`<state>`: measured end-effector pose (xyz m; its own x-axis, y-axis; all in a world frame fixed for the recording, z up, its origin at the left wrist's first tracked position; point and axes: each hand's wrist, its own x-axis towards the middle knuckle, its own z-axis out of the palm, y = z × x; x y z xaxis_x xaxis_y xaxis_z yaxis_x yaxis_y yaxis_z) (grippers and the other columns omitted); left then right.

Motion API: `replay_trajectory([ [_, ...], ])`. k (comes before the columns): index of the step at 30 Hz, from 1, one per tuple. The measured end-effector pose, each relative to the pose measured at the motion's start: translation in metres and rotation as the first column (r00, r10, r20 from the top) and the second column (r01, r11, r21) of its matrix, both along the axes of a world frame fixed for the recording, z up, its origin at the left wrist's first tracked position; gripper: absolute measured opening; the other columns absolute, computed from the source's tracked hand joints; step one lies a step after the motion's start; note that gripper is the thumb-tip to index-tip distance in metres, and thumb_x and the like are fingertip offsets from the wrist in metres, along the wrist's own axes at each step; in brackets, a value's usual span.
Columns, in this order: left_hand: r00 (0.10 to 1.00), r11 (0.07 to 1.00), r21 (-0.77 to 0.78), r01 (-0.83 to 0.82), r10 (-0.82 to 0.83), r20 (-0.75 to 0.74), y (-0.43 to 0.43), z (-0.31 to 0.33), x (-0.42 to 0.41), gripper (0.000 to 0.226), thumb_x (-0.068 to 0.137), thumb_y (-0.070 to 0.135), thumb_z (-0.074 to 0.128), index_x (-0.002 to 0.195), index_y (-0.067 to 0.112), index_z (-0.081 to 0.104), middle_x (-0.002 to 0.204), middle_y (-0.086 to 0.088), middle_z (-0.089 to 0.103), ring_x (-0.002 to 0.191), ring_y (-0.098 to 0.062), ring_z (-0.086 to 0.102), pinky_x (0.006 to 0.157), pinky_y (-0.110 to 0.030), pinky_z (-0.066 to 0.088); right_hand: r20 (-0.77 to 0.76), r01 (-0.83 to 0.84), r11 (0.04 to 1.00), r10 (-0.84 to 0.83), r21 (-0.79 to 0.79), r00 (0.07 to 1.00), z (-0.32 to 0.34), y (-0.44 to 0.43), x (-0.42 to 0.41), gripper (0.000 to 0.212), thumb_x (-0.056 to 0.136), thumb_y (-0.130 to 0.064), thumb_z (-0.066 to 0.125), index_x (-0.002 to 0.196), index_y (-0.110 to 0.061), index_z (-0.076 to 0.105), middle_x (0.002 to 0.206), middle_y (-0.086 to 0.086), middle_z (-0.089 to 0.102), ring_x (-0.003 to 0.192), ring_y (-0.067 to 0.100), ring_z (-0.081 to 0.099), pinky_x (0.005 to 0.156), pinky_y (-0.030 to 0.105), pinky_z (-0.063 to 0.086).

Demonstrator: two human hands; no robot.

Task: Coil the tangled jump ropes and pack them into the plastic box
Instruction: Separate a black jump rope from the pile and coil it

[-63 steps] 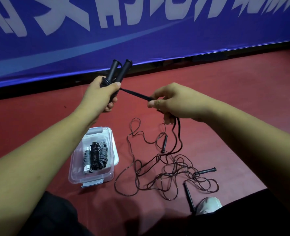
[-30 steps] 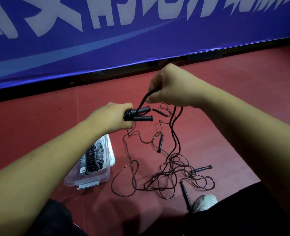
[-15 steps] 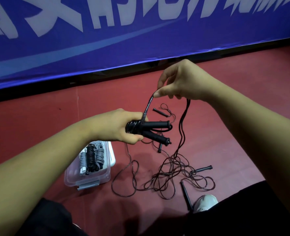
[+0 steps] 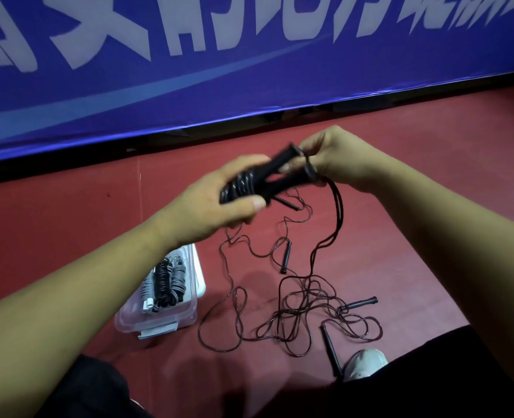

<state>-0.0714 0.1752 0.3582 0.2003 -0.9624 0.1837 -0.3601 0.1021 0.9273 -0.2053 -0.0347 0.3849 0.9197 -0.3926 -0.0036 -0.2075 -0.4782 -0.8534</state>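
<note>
Black jump rope [image 4: 243, 184] mid-frame, held off the floor between both hands. Its two handles [image 4: 279, 171] lie side by side, slightly splayed, long axis running lower left to upper right, tips toward the right hand. Several turns are wound round the lower end. Cord [image 4: 338, 206] is thin, limp and light and likely to snag; the handles are stiff, so they are the best place to grip.

Left hand [image 4: 216, 206] is curled round the wound end. Right hand [image 4: 337, 158] has curled fingers pinching the cord by the handle tips. The cord drops to the tangle [image 4: 310, 312] on the red floor [image 4: 68, 221], lower centre. Plastic box [image 4: 186, 319] is lower left, with coiled ropes [image 4: 165, 282] inside.
</note>
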Motion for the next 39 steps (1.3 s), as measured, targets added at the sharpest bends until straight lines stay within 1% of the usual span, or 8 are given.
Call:
replay_trajectory([
  [3, 0.97, 0.974, -0.092, -0.205, 0.189, -0.154, -0.004, 0.004, 0.019, 0.036, 0.08, 0.035, 0.065, 0.115, 0.031, 0.054, 0.072, -0.011, 0.061, 0.055, -0.022, 0.05, 0.048, -0.027, 0.035, -0.035, -0.019, 0.995, 0.022, 0.097, 0.999, 0.002, 0.002, -0.003, 0.024, 0.087, -0.03, 0.074, 0.086, -0.006, 0.076, 0.055, 0.001, 0.057, 0.053, 0.016, 0.048, 0.055, 0.024, 0.041],
  [9, 0.888, 0.905, -0.063, -0.421, 0.398, -0.23, -0.009, 0.001, 0.042, 0.016, 0.089, 0.023, 0.056, 0.104, 0.029, 0.058, 0.066, -0.01, 0.059, 0.048, -0.02, 0.046, 0.045, -0.024, 0.029, -0.117, -0.078, 0.983, 0.099, 0.168, 0.988, -0.001, 0.011, 0.001, 0.017, 0.091, -0.023, 0.069, 0.104, -0.017, 0.077, 0.062, 0.002, 0.057, 0.06, 0.019, 0.051, 0.061, 0.03, 0.045],
  [17, 0.741, 0.775, 0.089, -0.626, 0.627, -0.24, -0.012, -0.013, 0.07, 0.004, 0.095, 0.027, 0.058, 0.098, 0.029, 0.059, 0.066, -0.009, 0.059, 0.046, -0.019, 0.046, 0.046, -0.022, 0.031, -0.225, -0.095, 0.986, 0.125, 0.14, 0.966, 0.003, 0.02, -0.008, 0.018, 0.099, -0.023, 0.06, 0.102, -0.014, 0.075, 0.057, -0.001, 0.053, 0.052, 0.014, 0.038, 0.048, 0.022, 0.033],
  [21, 0.756, 0.754, 0.054, -0.655, 0.654, 0.03, -0.013, -0.024, 0.077, 0.013, 0.094, 0.026, 0.062, 0.106, 0.027, 0.059, 0.069, -0.008, 0.062, 0.044, -0.009, 0.051, 0.045, -0.02, 0.038, -0.283, -0.132, 0.986, 0.1, -0.099, 0.954, 0.01, 0.039, -0.008, 0.027, 0.103, -0.03, 0.052, 0.09, -0.017, 0.072, 0.049, -0.011, 0.051, 0.047, 0.008, 0.045, 0.053, 0.027, 0.04],
  [26, 0.723, 0.744, 0.082, -0.663, 0.608, 0.328, -0.012, -0.035, 0.079, 0.023, 0.085, 0.04, 0.069, 0.102, 0.029, 0.058, 0.074, 0.0, 0.07, 0.065, -0.022, 0.064, 0.069, -0.036, 0.053, -0.232, -0.076, 0.991, 0.048, -0.111, 0.971, 0.019, 0.051, -0.005, 0.031, 0.102, -0.032, 0.053, 0.088, -0.014, 0.074, 0.05, -0.011, 0.044, 0.048, 0.011, 0.04, 0.051, 0.026, 0.037],
  [31, 0.774, 0.742, 0.222, -0.632, 0.594, 0.22, -0.014, -0.033, 0.068, 0.023, 0.088, 0.027, 0.072, 0.106, 0.024, 0.058, 0.081, -0.011, 0.072, 0.058, -0.025, 0.065, 0.057, -0.031, 0.053, -0.275, -0.162, 0.907, 0.053, -0.388, 0.96, 0.026, 0.062, -0.002, 0.02, 0.093, -0.033, 0.067, 0.093, -0.013, 0.069, 0.068, -0.005, 0.06, 0.054, 0.007, 0.05, 0.052, 0.024, 0.038],
  [35, 0.825, 0.761, 0.332, -0.557, 0.552, 0.12, -0.012, -0.032, 0.066, 0.017, 0.089, 0.02, 0.071, 0.098, 0.023, 0.057, 0.082, -0.018, 0.07, 0.058, -0.025, 0.063, 0.054, -0.027, 0.048, -0.254, -0.132, 0.91, 0.03, -0.394, 0.967, 0.029, 0.058, -0.006, 0.019, 0.094, -0.029, 0.065, 0.09, -0.012, 0.071, 0.07, 0.002, 0.064, 0.055, 0.013, 0.052, 0.056, 0.026, 0.041],
  [39, 0.81, 0.771, 0.28, -0.571, 0.474, 0.345, -0.011, -0.036, 0.063, 0.022, 0.087, 0.027, 0.073, 0.102, 0.027, 0.058, 0.082, -0.007, 0.072, 0.059, -0.025, 0.068, 0.06, -0.028, 0.05, -0.194, -0.147, 0.885, 0.066, -0.442, 0.979, 0.031, 0.063, -0.004, 0.027, 0.094, -0.03, 0.066, 0.082, -0.006, 0.07, 0.066, 0.012, 0.057, 0.056, 0.016, 0.044, 0.053, 0.032, 0.035],
])
